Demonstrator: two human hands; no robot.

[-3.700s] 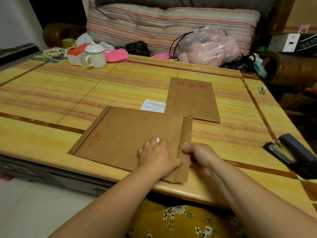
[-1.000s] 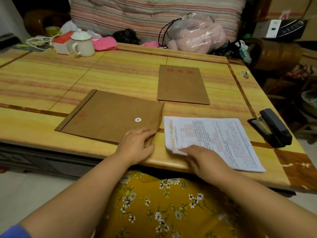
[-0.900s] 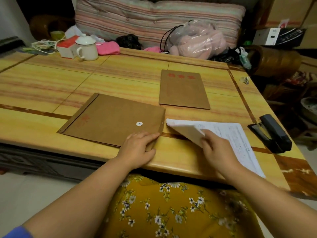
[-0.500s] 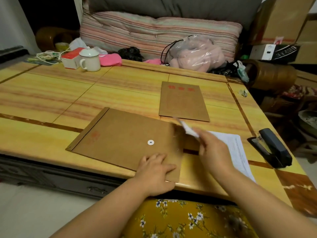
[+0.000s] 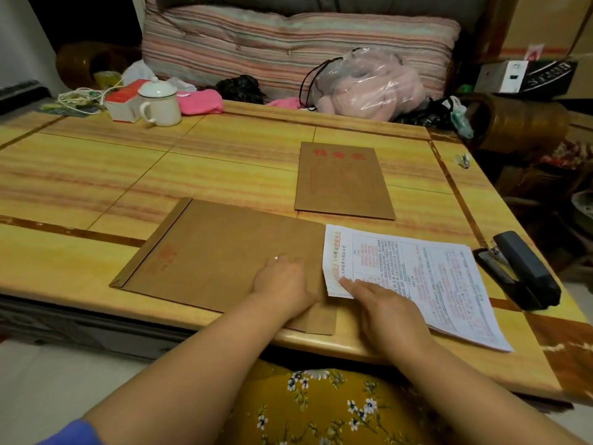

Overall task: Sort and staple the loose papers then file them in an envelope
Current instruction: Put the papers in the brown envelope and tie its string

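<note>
1. A striped yellow table [image 5: 224,162] is seen with a large brown envelope [image 5: 218,252] laid flat near its front edge, the envelope's mouth end turned toward the printed papers [image 5: 414,277] just to its right.
2. The papers are spread flat on the table, with their left edge touching or slightly overlapping the envelope's right end; which of the two cannot be told.
3. A second brown envelope [image 5: 343,181] is set farther back, apart from both, and a black stapler [image 5: 519,271] is parked just beside the papers on the right.
4. The left hand [image 5: 282,284] is laid on the envelope near its mouth, with fingers fairly straight, pressing it down; nothing is gripped.
5. The right hand [image 5: 385,306] is rested on the near left corner of the papers, with fingers [image 5: 349,282] extended and flat; whether the corner is pinched underneath cannot be told.
6. Risk, as judged: if the mouth is not opened wide, the sheets could be caught on its edge and creased or fanned apart.
7. If the envelope is not pinned firmly, it could be pushed along the table.
</note>
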